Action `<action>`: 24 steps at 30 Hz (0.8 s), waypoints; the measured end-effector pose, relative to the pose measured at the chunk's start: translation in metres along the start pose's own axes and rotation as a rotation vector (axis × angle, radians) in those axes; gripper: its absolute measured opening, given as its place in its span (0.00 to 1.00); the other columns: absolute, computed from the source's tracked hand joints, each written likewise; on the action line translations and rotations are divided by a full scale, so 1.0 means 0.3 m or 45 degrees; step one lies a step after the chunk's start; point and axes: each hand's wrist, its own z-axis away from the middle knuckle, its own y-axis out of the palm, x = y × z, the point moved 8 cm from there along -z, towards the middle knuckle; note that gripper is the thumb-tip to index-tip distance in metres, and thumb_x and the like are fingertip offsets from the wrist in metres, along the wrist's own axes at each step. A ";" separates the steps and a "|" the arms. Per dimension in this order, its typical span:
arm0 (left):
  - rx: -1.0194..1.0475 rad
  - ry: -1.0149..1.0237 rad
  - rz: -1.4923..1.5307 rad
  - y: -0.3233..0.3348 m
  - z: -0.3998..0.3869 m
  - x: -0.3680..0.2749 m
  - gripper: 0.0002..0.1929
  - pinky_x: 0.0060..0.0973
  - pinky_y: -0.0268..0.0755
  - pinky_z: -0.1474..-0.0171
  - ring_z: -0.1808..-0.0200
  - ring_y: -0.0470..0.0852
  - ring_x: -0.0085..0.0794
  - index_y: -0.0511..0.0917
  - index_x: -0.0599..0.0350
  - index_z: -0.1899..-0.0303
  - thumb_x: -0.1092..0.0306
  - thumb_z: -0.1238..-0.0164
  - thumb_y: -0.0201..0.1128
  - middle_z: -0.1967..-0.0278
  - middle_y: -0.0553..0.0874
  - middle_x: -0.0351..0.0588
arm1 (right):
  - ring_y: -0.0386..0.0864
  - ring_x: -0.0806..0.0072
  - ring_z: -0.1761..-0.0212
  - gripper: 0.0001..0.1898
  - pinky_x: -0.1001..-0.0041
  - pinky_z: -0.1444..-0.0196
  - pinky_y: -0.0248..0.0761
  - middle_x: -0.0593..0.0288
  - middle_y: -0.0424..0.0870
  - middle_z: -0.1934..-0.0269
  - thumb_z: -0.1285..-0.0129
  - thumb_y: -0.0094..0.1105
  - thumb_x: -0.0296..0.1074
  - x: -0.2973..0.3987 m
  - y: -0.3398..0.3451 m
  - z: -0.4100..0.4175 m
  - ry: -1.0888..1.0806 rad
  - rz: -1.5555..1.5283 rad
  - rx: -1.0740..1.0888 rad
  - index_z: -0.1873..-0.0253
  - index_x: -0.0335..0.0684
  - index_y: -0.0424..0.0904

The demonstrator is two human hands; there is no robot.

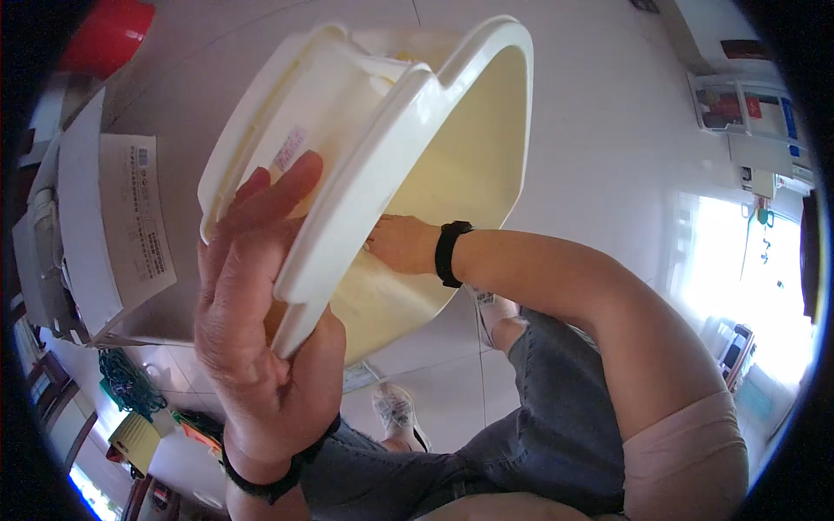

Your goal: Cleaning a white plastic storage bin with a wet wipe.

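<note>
A cream plastic bin-like container (469, 143) with a thick, stepped white rim is tilted in front of me. My left hand (260, 280) grips the rim on the near left side, fingers over a second white plastic edge and thumb below. A small printed sticker (290, 148) shows by its fingertips. My right hand (405, 244) reaches inside the container against its inner wall; its fingertips are partly hidden by the rim, so I cannot tell whether they hold something. Each wrist wears a black band.
An opened cardboard box (137, 215) bearing print stands on the tiled floor at left, below a red container (107, 36). Dark green netting or cord (130, 384) lies lower left. A clear storage drawer unit (749, 107) is at upper right. My feet are below the container.
</note>
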 end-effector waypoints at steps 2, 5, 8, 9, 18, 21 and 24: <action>0.013 -0.017 -0.016 0.003 0.002 0.003 0.31 0.32 0.60 0.37 0.42 0.72 0.38 0.68 0.65 0.40 0.83 0.53 0.48 0.43 0.74 0.54 | 0.72 0.58 0.45 0.13 0.62 0.44 0.68 0.50 0.80 0.57 0.39 0.46 0.34 0.013 -0.017 -0.004 -0.107 0.092 -0.098 0.60 0.34 0.80; -0.070 -0.119 0.041 -0.014 0.015 0.031 0.31 0.32 0.61 0.38 0.42 0.72 0.37 0.67 0.64 0.40 0.83 0.53 0.48 0.44 0.74 0.53 | 0.77 0.55 0.55 0.11 0.61 0.53 0.74 0.48 0.81 0.61 0.40 0.47 0.32 0.005 -0.006 -0.010 -0.048 0.042 0.074 0.63 0.33 0.80; -0.232 -0.358 0.294 -0.025 0.054 0.102 0.31 0.31 0.61 0.38 0.43 0.73 0.36 0.66 0.65 0.39 0.83 0.52 0.48 0.45 0.75 0.53 | 0.75 0.61 0.52 0.08 0.67 0.52 0.74 0.55 0.78 0.59 0.44 0.51 0.28 -0.036 -0.012 0.054 0.232 -0.213 0.206 0.64 0.34 0.79; -0.238 -0.365 0.290 -0.030 0.054 0.107 0.31 0.31 0.61 0.38 0.43 0.73 0.36 0.66 0.65 0.39 0.83 0.52 0.48 0.45 0.75 0.53 | 0.76 0.61 0.54 0.07 0.66 0.54 0.74 0.55 0.78 0.61 0.45 0.52 0.28 0.002 -0.049 0.077 0.099 -0.058 0.223 0.65 0.34 0.79; -0.170 0.106 0.055 0.004 0.009 -0.016 0.32 0.33 0.58 0.36 0.43 0.74 0.43 0.74 0.66 0.46 0.83 0.61 0.42 0.48 0.77 0.56 | 0.78 0.56 0.64 0.06 0.61 0.61 0.74 0.53 0.78 0.70 0.47 0.53 0.29 0.130 -0.122 0.389 -0.088 -0.088 0.455 0.72 0.35 0.79; -0.184 0.070 0.043 0.004 0.009 -0.027 0.31 0.34 0.59 0.37 0.44 0.74 0.43 0.74 0.66 0.47 0.82 0.61 0.42 0.49 0.78 0.57 | 0.78 0.55 0.65 0.06 0.59 0.63 0.73 0.52 0.79 0.71 0.48 0.54 0.30 0.122 -0.135 0.454 0.010 -0.281 0.765 0.73 0.36 0.78; -0.208 0.020 0.156 -0.007 0.008 -0.009 0.31 0.34 0.59 0.37 0.43 0.74 0.44 0.74 0.66 0.47 0.82 0.61 0.42 0.49 0.79 0.57 | 0.78 0.54 0.66 0.06 0.58 0.63 0.72 0.50 0.79 0.70 0.48 0.54 0.32 0.032 -0.200 0.415 0.235 -0.409 0.605 0.70 0.37 0.78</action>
